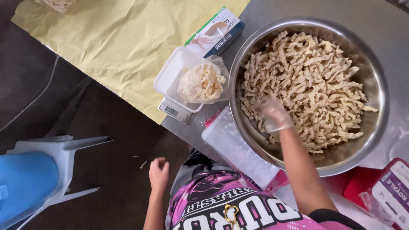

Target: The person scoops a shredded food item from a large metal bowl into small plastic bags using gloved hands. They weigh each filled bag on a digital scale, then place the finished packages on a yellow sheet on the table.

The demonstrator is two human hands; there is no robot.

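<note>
Head view: gloved right hand point(274, 114) fingers buried in twisted snacks point(306, 85); left hand point(158, 172) hangs free.

Yellow paper point(115, 47), silver bowl point(375, 81), beige snacks point(311, 81), pink patterned shirt point(238, 208), blue chair point(25, 179)

The gloved right hand point(273, 114) is blurred, so its grip cannot be judged. The red package point(385, 191) is cut off by the edge.

Pale twisted fried snacks point(311, 81) heaped in lg steel bowl point(377, 85), approx. half full, on table.
</note>
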